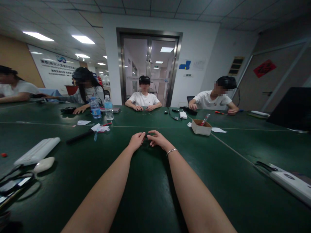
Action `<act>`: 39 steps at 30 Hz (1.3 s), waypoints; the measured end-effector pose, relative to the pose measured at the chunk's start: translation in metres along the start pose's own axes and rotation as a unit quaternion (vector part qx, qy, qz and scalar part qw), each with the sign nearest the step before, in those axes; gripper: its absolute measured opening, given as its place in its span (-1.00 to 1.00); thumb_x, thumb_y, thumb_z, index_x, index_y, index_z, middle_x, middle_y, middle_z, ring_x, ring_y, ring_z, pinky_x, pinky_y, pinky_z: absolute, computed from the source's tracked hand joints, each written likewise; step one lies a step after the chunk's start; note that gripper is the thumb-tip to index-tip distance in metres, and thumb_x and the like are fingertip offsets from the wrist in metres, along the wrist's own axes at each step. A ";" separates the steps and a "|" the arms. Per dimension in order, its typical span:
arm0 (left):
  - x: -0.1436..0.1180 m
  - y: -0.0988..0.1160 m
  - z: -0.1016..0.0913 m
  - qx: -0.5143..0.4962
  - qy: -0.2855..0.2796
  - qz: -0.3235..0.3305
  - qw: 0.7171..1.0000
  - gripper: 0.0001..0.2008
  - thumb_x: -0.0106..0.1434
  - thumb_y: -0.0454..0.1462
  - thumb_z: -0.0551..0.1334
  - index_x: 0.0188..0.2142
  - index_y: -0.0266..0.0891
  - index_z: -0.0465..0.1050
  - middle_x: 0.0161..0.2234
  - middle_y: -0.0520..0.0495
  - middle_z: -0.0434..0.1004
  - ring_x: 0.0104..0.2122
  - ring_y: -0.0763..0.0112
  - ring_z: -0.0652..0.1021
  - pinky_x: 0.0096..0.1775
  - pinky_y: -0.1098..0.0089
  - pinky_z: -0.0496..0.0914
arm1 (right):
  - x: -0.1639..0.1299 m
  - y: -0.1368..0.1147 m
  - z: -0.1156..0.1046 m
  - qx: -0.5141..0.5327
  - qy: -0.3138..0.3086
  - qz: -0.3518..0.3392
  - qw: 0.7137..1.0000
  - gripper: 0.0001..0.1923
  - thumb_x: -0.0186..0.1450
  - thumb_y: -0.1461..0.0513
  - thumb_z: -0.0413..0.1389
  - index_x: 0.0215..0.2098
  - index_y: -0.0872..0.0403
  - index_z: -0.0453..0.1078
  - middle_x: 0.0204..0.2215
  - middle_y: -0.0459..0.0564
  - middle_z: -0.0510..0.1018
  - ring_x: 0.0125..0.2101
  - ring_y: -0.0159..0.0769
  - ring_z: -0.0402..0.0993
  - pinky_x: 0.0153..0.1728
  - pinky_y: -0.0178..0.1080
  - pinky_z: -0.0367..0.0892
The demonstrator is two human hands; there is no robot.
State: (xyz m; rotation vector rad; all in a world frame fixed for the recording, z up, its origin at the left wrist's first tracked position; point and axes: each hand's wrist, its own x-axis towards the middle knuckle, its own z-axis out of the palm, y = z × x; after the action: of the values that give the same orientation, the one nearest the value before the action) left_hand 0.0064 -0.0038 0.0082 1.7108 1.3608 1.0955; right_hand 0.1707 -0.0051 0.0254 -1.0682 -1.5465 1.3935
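Both my arms reach out over the green tabletop [148, 187]. My left hand [137, 141] has its thumb and fingertips pinched together. A small dark spot shows at those fingertips, too small to name. Close beside it is my right hand [158, 139], its fingers curved and apart, with nothing visible held in it. The fingertips of the two hands nearly meet, and I cannot tell whether they touch. A bracelet [172, 151] circles my right wrist.
Left: two water bottles [109, 108], paper scraps [100, 128], a black rod [80, 137], a white case [37, 150], a white mouse [44, 164]. Right: an open cardboard box [201, 129], a white adapter [183, 115], a power strip [290, 181], a black screen [293, 108]. Several people sit around.
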 end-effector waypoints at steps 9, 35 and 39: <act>0.003 -0.005 0.002 -0.016 0.003 -0.002 1.000 -0.55 0.18 0.05 -0.01 -0.44 -0.28 0.37 -0.55 -0.01 0.33 -0.60 0.48 0.35 -0.60 0.49 0.24 | -0.001 -0.003 0.006 -0.008 -0.007 -0.026 1.000 -0.67 0.18 0.35 0.18 -0.13 0.05 0.21 -0.40 -0.15 0.40 -0.65 -0.53 0.39 -0.67 -0.47 0.36; 0.004 -0.007 0.001 -0.012 0.001 0.012 1.000 -0.55 0.18 0.04 -0.01 -0.44 -0.28 0.38 -0.55 -0.01 0.35 -0.59 0.48 0.35 -0.58 0.48 0.24 | 0.004 -0.004 0.012 0.002 -0.008 -0.008 1.000 -0.73 0.19 0.31 0.17 -0.20 0.04 0.19 -0.42 -0.15 0.40 -0.66 -0.54 0.35 -0.70 -0.47 0.36; 0.005 -0.008 0.001 -0.009 -0.001 0.014 1.000 -0.54 0.18 0.06 -0.02 -0.41 -0.28 0.40 -0.54 0.00 0.35 -0.58 0.47 0.36 -0.57 0.47 0.25 | 0.004 -0.005 0.013 -0.002 -0.009 0.019 1.000 -0.88 0.30 0.21 0.05 -0.24 0.07 0.21 -0.46 -0.13 0.39 -0.70 -0.53 0.33 -0.73 -0.45 0.35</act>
State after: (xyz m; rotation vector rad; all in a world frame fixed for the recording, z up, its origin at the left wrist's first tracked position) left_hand 0.0049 0.0028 0.0013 1.7224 1.3271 1.1180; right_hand 0.1569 -0.0060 0.0295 -1.0961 -1.5493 1.4296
